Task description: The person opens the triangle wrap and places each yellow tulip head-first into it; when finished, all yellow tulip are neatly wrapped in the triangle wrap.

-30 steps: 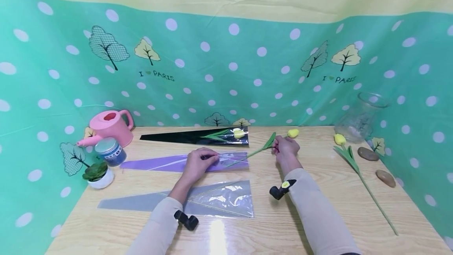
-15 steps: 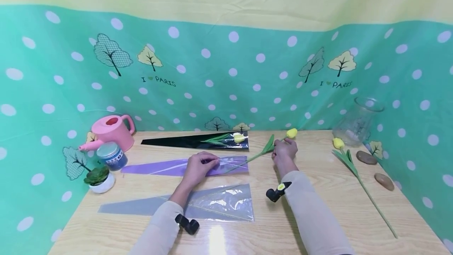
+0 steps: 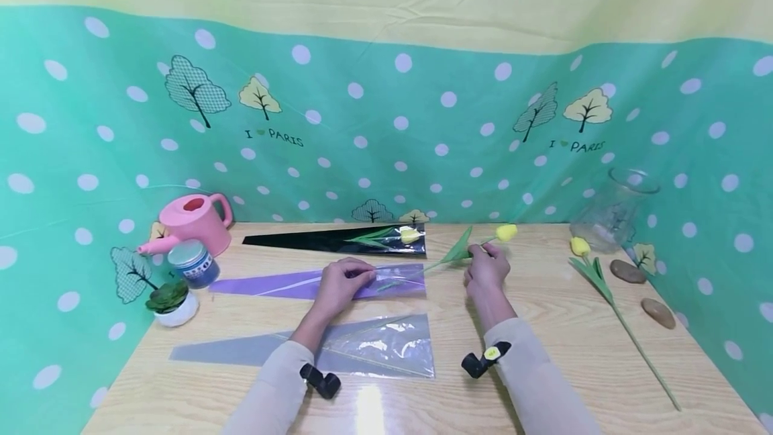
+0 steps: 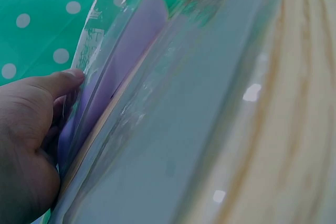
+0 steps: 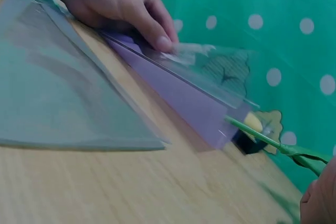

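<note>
Your left hand pinched purple sleeve mouth open at table centre. Right hand pinched tulip stem, tip entering sleeve. Tulip looked light, bendy; film slippery, crinkly. Grip best mid-stem, below leaf.

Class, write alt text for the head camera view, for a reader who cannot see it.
On a wooden table, a person's left hand holds open a purple plastic flower sleeve while the right hand feeds in the stem of a yellow artificial tulip. A black sleeve holding a tulip lies behind, a clear empty sleeve in front.
</note>
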A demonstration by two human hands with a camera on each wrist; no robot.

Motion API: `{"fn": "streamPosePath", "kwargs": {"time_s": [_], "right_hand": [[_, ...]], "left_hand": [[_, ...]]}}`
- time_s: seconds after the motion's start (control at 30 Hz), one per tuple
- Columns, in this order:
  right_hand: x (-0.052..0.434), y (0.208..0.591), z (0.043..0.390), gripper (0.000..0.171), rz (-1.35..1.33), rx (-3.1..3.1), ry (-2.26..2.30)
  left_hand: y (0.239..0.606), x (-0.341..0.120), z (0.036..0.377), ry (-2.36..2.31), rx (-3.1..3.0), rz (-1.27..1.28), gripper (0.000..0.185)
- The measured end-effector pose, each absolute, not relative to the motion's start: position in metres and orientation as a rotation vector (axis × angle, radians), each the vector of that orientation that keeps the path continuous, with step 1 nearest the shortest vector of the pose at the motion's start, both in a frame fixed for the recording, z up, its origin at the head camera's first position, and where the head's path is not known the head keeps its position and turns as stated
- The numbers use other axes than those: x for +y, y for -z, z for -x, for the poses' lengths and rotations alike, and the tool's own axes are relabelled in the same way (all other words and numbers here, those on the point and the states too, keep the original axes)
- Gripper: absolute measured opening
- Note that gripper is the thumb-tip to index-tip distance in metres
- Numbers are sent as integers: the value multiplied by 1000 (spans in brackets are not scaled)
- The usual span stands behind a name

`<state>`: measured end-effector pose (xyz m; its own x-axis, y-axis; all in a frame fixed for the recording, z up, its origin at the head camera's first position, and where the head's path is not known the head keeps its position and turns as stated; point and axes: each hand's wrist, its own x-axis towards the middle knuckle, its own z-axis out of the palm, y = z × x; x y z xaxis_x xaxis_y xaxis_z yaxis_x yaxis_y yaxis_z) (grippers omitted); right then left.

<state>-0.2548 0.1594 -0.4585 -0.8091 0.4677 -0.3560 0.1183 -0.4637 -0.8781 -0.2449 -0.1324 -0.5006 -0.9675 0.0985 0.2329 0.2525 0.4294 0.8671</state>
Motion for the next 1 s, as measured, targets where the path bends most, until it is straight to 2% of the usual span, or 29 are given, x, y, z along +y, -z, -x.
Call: {"fn": "streamPosePath", "kwargs": {"time_s": [0.37, 0.63, 1.0], "right_hand": [[137, 461, 231, 43, 848, -1478, -2421], [114, 466, 221, 47, 883, -1534, -2366], [84, 468, 211, 41, 921, -1585, -2331]], "left_hand": [[500, -133, 246, 1592, -2518, 311, 11], [498, -132, 245, 1611, -2507, 299, 11], [496, -131, 244, 1597, -2491, 296, 11]]}}
